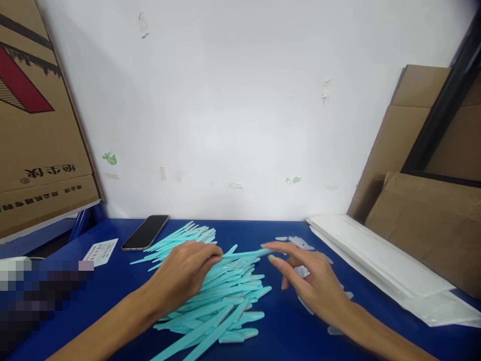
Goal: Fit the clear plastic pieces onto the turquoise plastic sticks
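A heap of slim turquoise plastic sticks (221, 306) lies on the blue table (112, 286). My left hand (184, 276) rests on top of the heap, its fingers pinched on one turquoise stick (244, 253) held out to the right. My right hand (311, 283) has its fingers spread, and its fingertips touch the far end of that same stick. Under and behind the right hand lie several small clear plastic caps (300, 242).
A black phone (145, 232) and a white card (100, 250) lie at the back left. Cardboard boxes stand at the left (33, 125) and right (428, 210). A stack of white sheets (379, 265) lies along the right side. A white wall is behind.
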{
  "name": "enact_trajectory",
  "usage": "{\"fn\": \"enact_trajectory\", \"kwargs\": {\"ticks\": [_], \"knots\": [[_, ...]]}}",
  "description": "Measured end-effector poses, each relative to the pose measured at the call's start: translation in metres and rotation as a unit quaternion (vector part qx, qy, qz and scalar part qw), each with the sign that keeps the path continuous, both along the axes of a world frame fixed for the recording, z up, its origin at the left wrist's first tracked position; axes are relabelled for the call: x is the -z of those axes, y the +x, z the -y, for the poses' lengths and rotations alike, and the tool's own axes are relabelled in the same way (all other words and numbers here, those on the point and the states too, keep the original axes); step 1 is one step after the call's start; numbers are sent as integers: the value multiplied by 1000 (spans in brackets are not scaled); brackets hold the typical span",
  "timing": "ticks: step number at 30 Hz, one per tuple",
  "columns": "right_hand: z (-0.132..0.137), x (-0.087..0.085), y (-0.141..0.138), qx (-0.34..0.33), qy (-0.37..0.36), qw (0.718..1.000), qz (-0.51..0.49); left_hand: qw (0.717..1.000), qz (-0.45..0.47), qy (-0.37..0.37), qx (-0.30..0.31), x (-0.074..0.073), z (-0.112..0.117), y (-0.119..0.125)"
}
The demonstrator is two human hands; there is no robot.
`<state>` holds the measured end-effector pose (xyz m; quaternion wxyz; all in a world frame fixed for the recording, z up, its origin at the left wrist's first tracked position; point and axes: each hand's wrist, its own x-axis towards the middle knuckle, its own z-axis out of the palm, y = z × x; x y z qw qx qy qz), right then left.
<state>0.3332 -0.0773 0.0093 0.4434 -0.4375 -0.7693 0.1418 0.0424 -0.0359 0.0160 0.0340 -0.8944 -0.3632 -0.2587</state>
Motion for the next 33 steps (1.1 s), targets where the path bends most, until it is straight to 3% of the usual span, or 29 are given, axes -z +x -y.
{"fn": "enact_trajectory", "kwargs": {"ticks": [6, 9, 14, 21, 25, 28, 33], "knots": [[-10, 1, 14, 33, 69, 992, 99, 980, -71, -15, -183, -7, -21, -22], [-12, -1, 15, 23, 84, 990, 111, 968, -105, -30, -225, -6, -30, -32], [-15, 0, 12, 20, 109, 985, 129, 970, -117, -39, -210, 0, -39, -39], [-35, 16, 26, 111, 105, 949, 276, 969, -131, -31, -207, 8, -39, -36], [-46, 27, 35, 134, 83, 934, 320, 986, -99, -17, -132, 4, -30, -25], [-48, 30, 36, 123, 75, 931, 335, 992, -69, -77, -72, 0, -19, -15], [-48, 32, 33, 102, 81, 936, 327, 980, -72, -166, -81, 0, -11, -5]]}}
